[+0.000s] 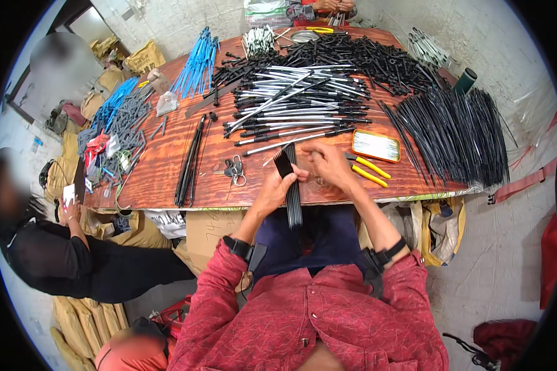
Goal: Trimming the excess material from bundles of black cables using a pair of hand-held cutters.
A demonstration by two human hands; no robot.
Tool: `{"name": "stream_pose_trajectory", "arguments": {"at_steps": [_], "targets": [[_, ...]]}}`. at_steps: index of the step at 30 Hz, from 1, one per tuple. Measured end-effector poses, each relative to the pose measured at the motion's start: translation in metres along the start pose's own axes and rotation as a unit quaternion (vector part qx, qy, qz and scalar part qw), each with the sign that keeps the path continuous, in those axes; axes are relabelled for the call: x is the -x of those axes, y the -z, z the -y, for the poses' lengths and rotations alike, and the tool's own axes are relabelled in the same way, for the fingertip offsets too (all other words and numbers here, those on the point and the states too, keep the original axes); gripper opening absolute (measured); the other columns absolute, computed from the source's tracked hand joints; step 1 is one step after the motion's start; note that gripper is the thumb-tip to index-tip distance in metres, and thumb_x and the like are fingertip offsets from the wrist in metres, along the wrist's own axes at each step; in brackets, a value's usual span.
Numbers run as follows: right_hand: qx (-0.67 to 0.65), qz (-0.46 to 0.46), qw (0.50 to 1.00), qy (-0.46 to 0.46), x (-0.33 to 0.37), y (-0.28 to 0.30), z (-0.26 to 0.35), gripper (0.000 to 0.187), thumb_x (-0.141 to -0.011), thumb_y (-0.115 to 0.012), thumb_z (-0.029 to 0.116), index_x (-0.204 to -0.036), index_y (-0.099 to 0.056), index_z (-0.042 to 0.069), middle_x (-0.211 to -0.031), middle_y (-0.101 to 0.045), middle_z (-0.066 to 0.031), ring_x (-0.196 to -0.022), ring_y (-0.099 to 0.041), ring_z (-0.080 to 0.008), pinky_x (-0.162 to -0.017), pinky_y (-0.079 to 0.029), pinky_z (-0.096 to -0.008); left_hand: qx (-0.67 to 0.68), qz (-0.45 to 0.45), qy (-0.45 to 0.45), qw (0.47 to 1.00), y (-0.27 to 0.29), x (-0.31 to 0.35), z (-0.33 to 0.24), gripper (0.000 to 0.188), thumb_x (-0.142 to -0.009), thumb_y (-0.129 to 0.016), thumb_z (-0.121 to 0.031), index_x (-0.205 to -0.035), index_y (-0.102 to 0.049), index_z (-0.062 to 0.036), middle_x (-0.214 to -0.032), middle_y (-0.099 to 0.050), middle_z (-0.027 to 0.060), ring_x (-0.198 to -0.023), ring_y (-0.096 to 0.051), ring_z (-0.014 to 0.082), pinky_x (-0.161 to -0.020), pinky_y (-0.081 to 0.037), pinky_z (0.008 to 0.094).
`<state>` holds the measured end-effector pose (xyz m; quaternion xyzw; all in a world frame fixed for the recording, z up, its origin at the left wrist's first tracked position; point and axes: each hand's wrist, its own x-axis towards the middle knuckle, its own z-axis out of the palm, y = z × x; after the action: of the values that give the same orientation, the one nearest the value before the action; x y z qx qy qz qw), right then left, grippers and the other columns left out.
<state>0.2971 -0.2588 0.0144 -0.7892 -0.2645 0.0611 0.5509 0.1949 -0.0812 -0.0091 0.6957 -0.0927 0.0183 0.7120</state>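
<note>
My left hand (280,188) is closed around a bundle of thin black rods (294,210). The bundle stands steeply at the table's front edge, its lower ends hanging over my lap. A flat, comb-like row of black tips (283,162) shows above my fingers. Just right of the bundle, my right hand (329,166) is raised with bent fingers apart, and nothing shows between them. Pliers with yellow handles (371,170) lie right of that hand, below a yellow-rimmed tin (376,146) of thin pale pins. Left of my left hand lies a bunch of keys (234,169).
Silver-and-black rods (297,102) are piled mid-table, with black parts (377,62) behind. Long black strips (455,136) fill the right, near a dark green cylinder (466,80). Blue rods (197,65) and grey pieces (127,117) lie left. A person in black (49,247) is at left; another's hands (334,6) show opposite.
</note>
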Motion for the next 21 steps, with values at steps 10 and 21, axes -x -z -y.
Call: {"name": "stream_pose_trajectory", "arguments": {"at_steps": [10,21], "targets": [[-0.170,0.031,0.976,-0.135,-0.050,-0.021,-0.029,0.034,-0.095,-0.049,0.006,-0.124,-0.063,-0.006,-0.111,-0.072,-0.0132,-0.092,-0.068,-0.0168,-0.083,-0.055,-0.0302,0.008,0.012,0.040,0.999,-0.006,0.017,0.002,0.020,-0.105,-0.051,-0.019,-0.111,-0.056,-0.0001,-0.113,-0.069,0.0144,-0.104,-0.066,0.0198,-0.094,-0.051,0.0348],[-0.211,0.222,0.926,-0.220,0.127,0.030,-0.006,0.040,-0.097,-0.062,0.029,-0.120,-0.065,-0.004,-0.116,-0.070,-0.0124,-0.102,-0.067,-0.0166,-0.090,-0.053,-0.0320,0.067,0.006,0.011,0.998,0.015,-0.024,0.014,0.021,-0.102,-0.057,-0.019,-0.114,-0.056,-0.0011,-0.116,-0.068,0.0138,-0.105,-0.065,0.0193,-0.097,-0.050,0.0349]]}}
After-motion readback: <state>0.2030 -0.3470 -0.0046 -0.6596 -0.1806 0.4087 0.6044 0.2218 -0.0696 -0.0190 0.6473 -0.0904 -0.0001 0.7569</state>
